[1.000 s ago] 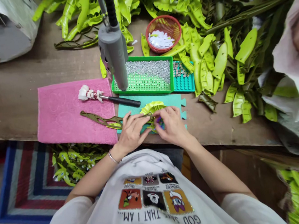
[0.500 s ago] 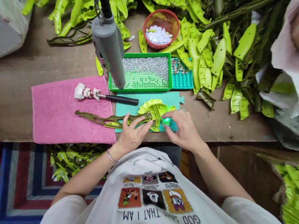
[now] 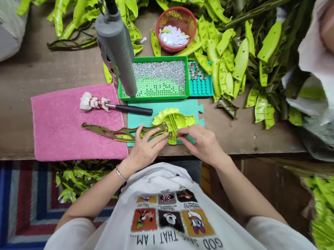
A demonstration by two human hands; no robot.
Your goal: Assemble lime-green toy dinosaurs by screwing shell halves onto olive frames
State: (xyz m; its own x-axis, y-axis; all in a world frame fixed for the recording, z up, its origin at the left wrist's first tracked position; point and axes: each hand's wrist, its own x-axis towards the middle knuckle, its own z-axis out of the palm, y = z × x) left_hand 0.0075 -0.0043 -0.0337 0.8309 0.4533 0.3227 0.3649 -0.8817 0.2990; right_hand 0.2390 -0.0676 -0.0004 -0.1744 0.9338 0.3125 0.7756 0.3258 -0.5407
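Note:
A long olive-green plastic strip [image 3: 111, 133] lies across the pink towel [image 3: 62, 128] and the teal mat [image 3: 151, 116], its right end meeting a lime-green fan-shaped part [image 3: 172, 120]. My left hand [image 3: 144, 149] rests on the strip near that joint, fingers spread and pressing down. My right hand [image 3: 203, 143] sits at the lime part's lower right, its fingertips pinched at the joint; what they pinch is too small to make out.
A grey hanging power screwdriver [image 3: 116, 52] dangles over a green tray of screws [image 3: 157, 78]. A black-handled tool [image 3: 114, 106] lies on the towel. A red basket [image 3: 176, 28] of white pieces and heaps of lime parts [image 3: 234, 58] fill the back right.
My right hand drew back toward the table edge, then returned to the joint. The lime part is now uncovered. The view drifted slightly.

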